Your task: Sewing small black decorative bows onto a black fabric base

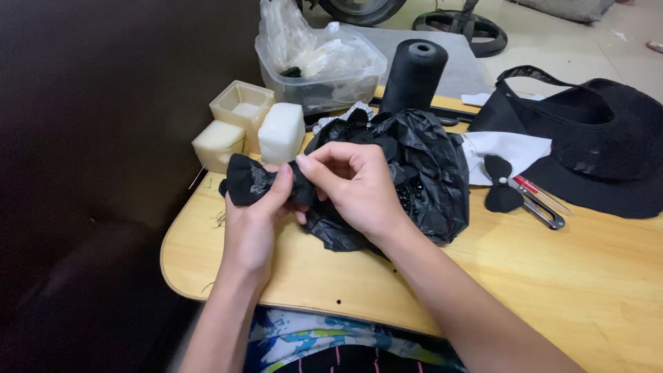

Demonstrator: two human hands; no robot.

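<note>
A small black fabric bow is sitting above the wooden worktop, left hand gripping it, fingers clamped round it; right hand is pinching its middle. Just behind, a crumpled black plastic bag is lying open.

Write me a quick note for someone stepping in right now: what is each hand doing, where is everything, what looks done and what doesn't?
Left hand: pinching a small black fabric piece at its middle.
Right hand: fingers closed on the same piece from the other side.
Behind the hands: a crumpled black plastic bag with dark beads showing inside.
Further right on the wooden table: a finished-looking black bow and a thread snipper.
Black thread cone at the back.
Done: one bow looks complete. Left: the held piece looks unfinished.
</note>
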